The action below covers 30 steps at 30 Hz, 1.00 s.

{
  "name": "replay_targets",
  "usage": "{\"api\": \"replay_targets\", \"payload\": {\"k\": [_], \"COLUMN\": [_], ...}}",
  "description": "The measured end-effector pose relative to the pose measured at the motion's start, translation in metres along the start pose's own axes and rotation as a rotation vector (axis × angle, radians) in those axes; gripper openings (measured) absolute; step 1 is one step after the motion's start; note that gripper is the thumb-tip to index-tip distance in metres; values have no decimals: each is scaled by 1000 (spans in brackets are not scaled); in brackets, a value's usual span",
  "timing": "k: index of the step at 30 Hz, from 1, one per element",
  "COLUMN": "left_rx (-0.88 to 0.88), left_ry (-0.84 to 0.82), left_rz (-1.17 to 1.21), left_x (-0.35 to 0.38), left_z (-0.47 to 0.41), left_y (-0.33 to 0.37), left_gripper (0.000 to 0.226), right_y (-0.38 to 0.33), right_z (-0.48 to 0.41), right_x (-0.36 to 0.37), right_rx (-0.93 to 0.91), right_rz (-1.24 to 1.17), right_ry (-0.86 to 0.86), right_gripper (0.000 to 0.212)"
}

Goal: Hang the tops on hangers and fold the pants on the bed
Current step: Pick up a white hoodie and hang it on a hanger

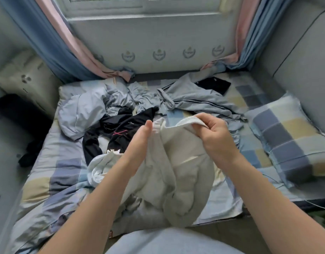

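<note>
R fingers [209, 123] curl tight round the ribbed hem of a cream-white soft fleece garment [185, 162]. The R hand [213, 132] holds that hem up. L hand [139, 143] is seen edge-on, thumb straight & lying along the fabric next to a ribbed cuff. Its fingers are hidden behind the cloth, so can't tell if they grip or just press. The garment hangs between both hands in a bunched bulge. Its lower part sags onto the near edge of the bed w/ a blue, grey & yellow checked sheet [53, 173].

Beyond the hands, mid-bed, is a crumpled black top w/ pink cross mark & white lettering [121, 129]. It touches a small white-&-pale-blue bunched cloth [99, 169] by the L forearm. Further back lie a pale blue crumpled garment [84, 110] to the left & a grey-blue garment w/ dark side stripes [194, 101] spread to the right; type of each unclear. A flat black rectangular item [215, 85] lies at the far side beside the striped one. Checked pillow [286, 140] at the right edge, cream pillow w/ paw prints [26, 77] far left. Blue-&-pink curtains [53, 52] hang down both sides of the window [143, 4], ends resting on the bed's far side.
</note>
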<state>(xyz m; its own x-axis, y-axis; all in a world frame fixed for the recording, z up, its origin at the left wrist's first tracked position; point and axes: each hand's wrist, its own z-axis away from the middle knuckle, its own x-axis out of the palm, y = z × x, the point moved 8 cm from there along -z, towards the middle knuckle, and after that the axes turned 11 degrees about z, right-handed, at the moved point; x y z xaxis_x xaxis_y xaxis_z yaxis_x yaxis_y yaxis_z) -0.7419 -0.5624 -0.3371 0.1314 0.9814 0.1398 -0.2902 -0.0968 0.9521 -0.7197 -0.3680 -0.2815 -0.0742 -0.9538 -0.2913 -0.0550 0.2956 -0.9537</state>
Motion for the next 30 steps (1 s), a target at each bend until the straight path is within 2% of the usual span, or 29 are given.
{"api": "replay_targets", "payload": {"k": [2, 4, 6, 8, 11, 16, 20, 23, 27, 30], "left_rx": [121, 177, 297, 424, 565, 649, 679, 659, 654, 601], "left_ry": [-98, -207, -210, -131, -73, -40, -106, -49, 28, 86], "left_rz": [-153, -279, -360, -416, -456, -392, -285, -143, -82, -120], "left_x": [28, 58, 79, 90, 100, 104, 114, 104, 79, 63], "left_z": [7, 11, 12, 12, 18, 22, 25, 24, 17, 6], "left_y": [15, 20, 29, 43, 60, 81, 94, 102, 114, 106], "left_gripper": [83, 59, 36, 15, 30, 28, 29, 30, 28, 24], "right_y": [-18, -33, -44, -49, -46, -32, -9, 33, 116, 134], "right_z": [-3, -6, -8, -9, -9, -4, -3, -3, 21, 32], "right_x": [-14, -25, -35, -45, -63, -76, -76, -74, -66, -68], "right_rx": [-35, -53, -72, -77, -71, -104, -116, 34, 357, 413], "right_rz": [-8, 10, 67, 102, 125, 407, 644, 719, 659, 497], "right_ry": [20, 26, 31, 41, 26, -123, -103, -119, -186, -161], "right_gripper": [10, 8, 7, 7, 10, 29, 14, 33, 22, 27]}}
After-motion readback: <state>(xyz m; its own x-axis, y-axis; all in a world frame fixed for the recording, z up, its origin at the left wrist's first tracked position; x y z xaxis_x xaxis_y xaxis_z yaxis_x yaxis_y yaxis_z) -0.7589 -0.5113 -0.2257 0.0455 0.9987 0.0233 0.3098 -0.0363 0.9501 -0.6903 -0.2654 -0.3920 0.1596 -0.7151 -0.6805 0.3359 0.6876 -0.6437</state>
